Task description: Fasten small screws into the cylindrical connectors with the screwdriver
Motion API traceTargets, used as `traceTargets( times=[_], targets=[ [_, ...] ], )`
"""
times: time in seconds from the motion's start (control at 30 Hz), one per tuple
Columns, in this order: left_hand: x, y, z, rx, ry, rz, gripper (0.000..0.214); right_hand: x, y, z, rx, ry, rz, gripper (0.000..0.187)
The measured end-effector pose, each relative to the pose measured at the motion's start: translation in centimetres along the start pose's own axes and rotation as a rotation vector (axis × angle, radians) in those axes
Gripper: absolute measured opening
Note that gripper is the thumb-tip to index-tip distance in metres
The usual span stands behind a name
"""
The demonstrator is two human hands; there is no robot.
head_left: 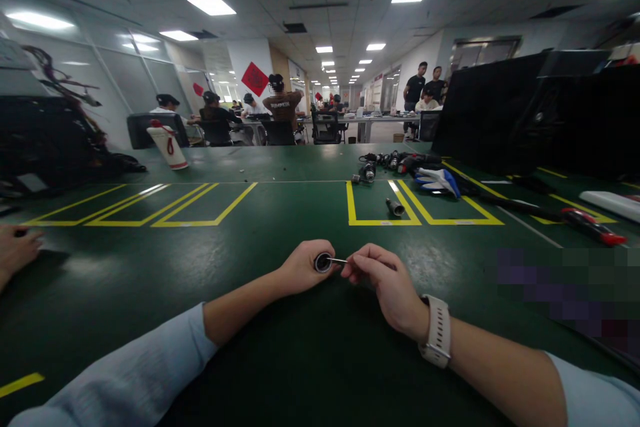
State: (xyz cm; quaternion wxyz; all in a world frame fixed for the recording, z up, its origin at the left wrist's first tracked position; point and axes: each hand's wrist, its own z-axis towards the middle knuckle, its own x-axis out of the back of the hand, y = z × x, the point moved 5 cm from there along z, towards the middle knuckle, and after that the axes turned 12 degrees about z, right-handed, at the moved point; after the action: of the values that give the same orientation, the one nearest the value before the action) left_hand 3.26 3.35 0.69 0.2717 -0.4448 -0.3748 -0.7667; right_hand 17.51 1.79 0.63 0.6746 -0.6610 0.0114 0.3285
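My left hand (300,267) is closed around a small dark round part (323,262) whose open end faces me. My right hand (383,277), with a white watch on the wrist, pinches a thin metal tool (339,260) whose tip sits in the part's opening. Both hands rest low over the green table (250,320), close together at its middle.
A small metal cylinder (395,207) lies in a yellow-outlined box ahead. Behind it lie several dark parts (385,163), a blue-white glove (439,180) and a red-handled tool (593,227). A white-red bottle (169,145) stands at back left. Another person's hand (15,250) rests at the left edge.
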Motion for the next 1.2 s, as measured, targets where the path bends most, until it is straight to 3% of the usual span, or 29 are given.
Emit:
traceTargets(
  times=[0.17, 0.27, 0.37, 0.53, 0.63, 0.97, 1.2],
  targets=[
    [-0.1, -0.2, -0.1, 0.007, 0.002, 0.063, 0.013, -1.0, -1.1, -1.1, 0.222, -0.07, -0.513, 0.017],
    [-0.1, 0.0, -0.1, 0.01, 0.0, 0.121, 0.011, -1.4, -1.1, -1.5, 0.272, -0.081, -0.688, 0.017],
    [-0.1, 0.3, -0.1, -0.006, -0.021, 0.163, 0.01, -1.2, -1.0, -1.1, 0.215, -0.044, -0.613, 0.018],
    [-0.2, 0.3, -0.1, 0.001, -0.043, 0.184, 0.009, -0.2, 0.0, 0.0, -0.002, 0.023, -0.143, 0.016],
    [-0.2, 0.0, 0.0, 0.021, -0.033, 0.197, 0.009, 0.1, 0.6, 0.1, -0.059, 0.063, 0.0, 0.013],
    [0.0, -0.3, -0.1, 0.052, 0.024, 0.153, 0.009, 0.0, 0.1, -0.2, 0.049, -0.008, -0.161, 0.016],
    [0.1, -0.3, -0.2, 0.064, 0.024, 0.146, 0.01, -0.1, -0.1, -0.2, 0.049, -0.011, -0.186, 0.017]
  ],
)
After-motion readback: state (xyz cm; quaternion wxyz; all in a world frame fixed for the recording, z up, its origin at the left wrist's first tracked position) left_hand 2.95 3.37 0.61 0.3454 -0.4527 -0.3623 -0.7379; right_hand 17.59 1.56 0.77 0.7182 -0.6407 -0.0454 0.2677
